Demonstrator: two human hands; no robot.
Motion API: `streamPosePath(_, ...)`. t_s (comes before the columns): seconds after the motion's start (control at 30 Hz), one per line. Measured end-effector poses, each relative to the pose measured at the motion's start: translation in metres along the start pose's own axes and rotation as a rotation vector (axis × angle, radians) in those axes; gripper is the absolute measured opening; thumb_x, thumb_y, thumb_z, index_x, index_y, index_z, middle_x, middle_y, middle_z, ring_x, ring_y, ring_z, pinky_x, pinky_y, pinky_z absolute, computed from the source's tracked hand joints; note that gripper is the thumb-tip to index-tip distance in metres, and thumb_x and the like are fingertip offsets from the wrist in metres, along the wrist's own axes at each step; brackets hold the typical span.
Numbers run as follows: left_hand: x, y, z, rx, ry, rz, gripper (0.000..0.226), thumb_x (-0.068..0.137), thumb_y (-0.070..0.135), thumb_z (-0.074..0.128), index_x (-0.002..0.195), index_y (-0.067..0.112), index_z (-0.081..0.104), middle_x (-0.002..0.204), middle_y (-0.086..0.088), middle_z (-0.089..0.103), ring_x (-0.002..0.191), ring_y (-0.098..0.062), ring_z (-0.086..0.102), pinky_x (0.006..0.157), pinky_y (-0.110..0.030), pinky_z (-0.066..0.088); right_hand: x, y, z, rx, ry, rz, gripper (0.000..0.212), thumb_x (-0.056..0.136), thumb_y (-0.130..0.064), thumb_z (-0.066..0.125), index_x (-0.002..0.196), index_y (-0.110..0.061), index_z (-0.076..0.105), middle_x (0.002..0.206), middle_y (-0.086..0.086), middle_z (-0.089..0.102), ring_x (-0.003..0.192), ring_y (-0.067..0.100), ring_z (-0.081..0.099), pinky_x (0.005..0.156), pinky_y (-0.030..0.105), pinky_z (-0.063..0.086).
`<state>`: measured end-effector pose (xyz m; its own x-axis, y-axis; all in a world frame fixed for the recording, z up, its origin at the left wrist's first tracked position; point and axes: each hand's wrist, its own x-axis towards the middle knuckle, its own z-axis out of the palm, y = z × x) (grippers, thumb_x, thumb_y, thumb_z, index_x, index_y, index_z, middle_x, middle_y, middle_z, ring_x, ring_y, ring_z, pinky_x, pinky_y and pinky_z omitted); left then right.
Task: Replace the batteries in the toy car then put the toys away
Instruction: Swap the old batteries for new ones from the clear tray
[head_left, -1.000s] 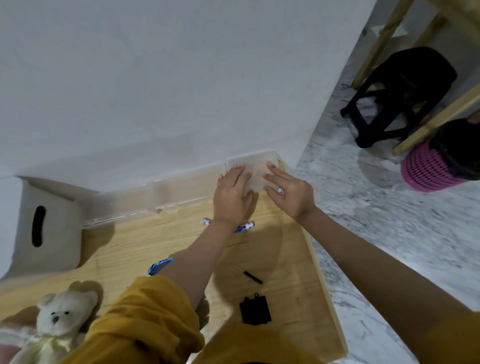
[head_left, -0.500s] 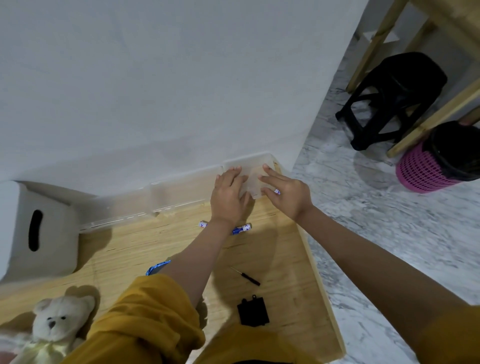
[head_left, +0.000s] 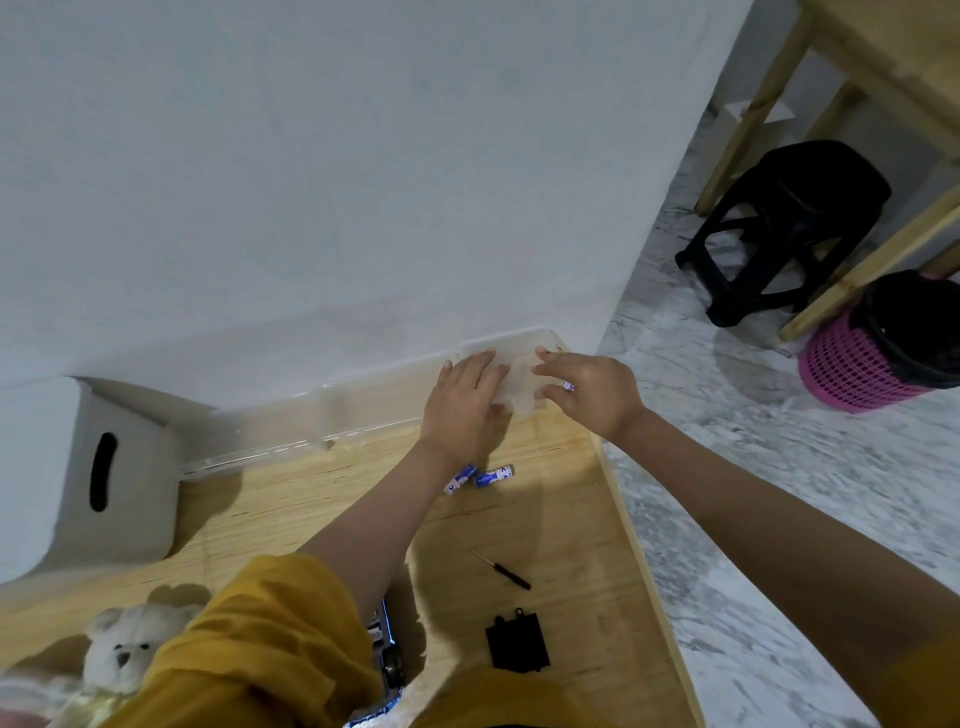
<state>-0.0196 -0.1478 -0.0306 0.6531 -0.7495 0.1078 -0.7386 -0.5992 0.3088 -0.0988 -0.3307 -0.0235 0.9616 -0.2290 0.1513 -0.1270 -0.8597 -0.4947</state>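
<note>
A small clear plastic box (head_left: 519, 371) stands at the table's far right corner against the wall. My left hand (head_left: 462, 402) lies flat on its left side, fingers straight. My right hand (head_left: 595, 389) touches its right side with the fingertips and pinches a small blue-and-white battery (head_left: 569, 385). Two more blue-and-white batteries (head_left: 493, 475) lie on the wood just behind my left wrist. Nearer me lie a small black screwdriver (head_left: 503, 570) and a black battery cover (head_left: 517, 644). The blue toy car (head_left: 388, 660) is mostly hidden under my left sleeve.
A long clear container (head_left: 311, 428) runs along the wall. A white bin with a handle slot (head_left: 88, 473) stands at the left, a white teddy bear (head_left: 122, 654) at the near left. The table edge (head_left: 631, 545) drops to the floor, where a black stool (head_left: 784, 228) and a pink basket (head_left: 878, 364) stand.
Both hands stay on the small clear box; my right fingertips have crept a little further onto it. The view has shifted slightly.
</note>
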Motion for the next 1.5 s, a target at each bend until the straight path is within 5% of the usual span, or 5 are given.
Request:
streamPosePath(0.13, 0.001, 0.004, -0.009, 0.056, 0.018, -0.040, 0.075, 0.078, 0.021, 0.074, 0.141, 0.004, 0.037, 0.150, -0.020, 0.032, 0.138, -0.035, 0.031, 0.113, -0.052, 0.025, 0.010, -0.011, -0.018, 0.139, 0.135, 0.098, 0.026, 0.075, -0.036, 0.076, 0.099, -0.029, 0.073, 0.117, -0.013, 0.067, 0.104, 0.007, 0.063, 0.083, 0.030, 0.052)
streamPosePath(0.27, 0.000, 0.008, -0.016, 0.121, 0.156, -0.031, 0.101, 0.056, 0.035, 0.090, 0.134, -0.010, 0.044, 0.128, -0.035, 0.049, 0.119, -0.046, 0.051, 0.091, -0.059, 0.047, 0.028, -0.024, -0.032, 0.222, 0.317, 0.148, 0.036, 0.066, -0.039, 0.081, 0.097, -0.023, 0.071, 0.101, -0.005, 0.063, 0.085, 0.007, 0.059, 0.066, 0.026, 0.047)
streamPosePath(0.6, 0.011, 0.002, -0.030, 0.187, 0.042, -0.147, 0.141, 0.038, 0.061, 0.087, 0.149, 0.006, 0.019, 0.144, -0.022, 0.036, 0.135, -0.038, 0.034, 0.106, -0.061, 0.027, 0.032, -0.046, 0.023, 0.651, 0.499, 0.476, 0.040, 0.071, -0.037, 0.080, 0.090, -0.023, 0.048, 0.080, -0.011, 0.053, 0.070, -0.002, 0.054, 0.063, 0.006, 0.039)
streamPosePath(1.13, 0.014, 0.001, -0.032, 0.235, 0.103, -0.145, 0.146, 0.014, 0.067, 0.085, 0.139, 0.003, 0.043, 0.128, -0.022, 0.055, 0.112, -0.038, 0.058, 0.090, -0.058, 0.047, 0.036, -0.041, 0.050, 0.449, 0.196, 0.242, 0.012, 0.078, -0.010, 0.071, 0.081, -0.008, 0.060, 0.080, 0.004, 0.062, 0.073, 0.015, 0.058, 0.066, 0.021, 0.046)
streamPosePath(1.5, 0.010, 0.003, -0.034, 0.265, 0.109, -0.130, 0.143, 0.019, 0.069, 0.085, 0.138, 0.002, 0.045, 0.126, -0.024, 0.057, 0.106, -0.038, 0.061, 0.088, -0.055, 0.049, 0.004, -0.034, 0.020, 0.374, 0.480, 0.087, 0.009, 0.084, -0.013, 0.069, 0.080, -0.007, 0.064, 0.080, 0.006, 0.062, 0.080, 0.015, 0.058, 0.076, 0.013, 0.041)
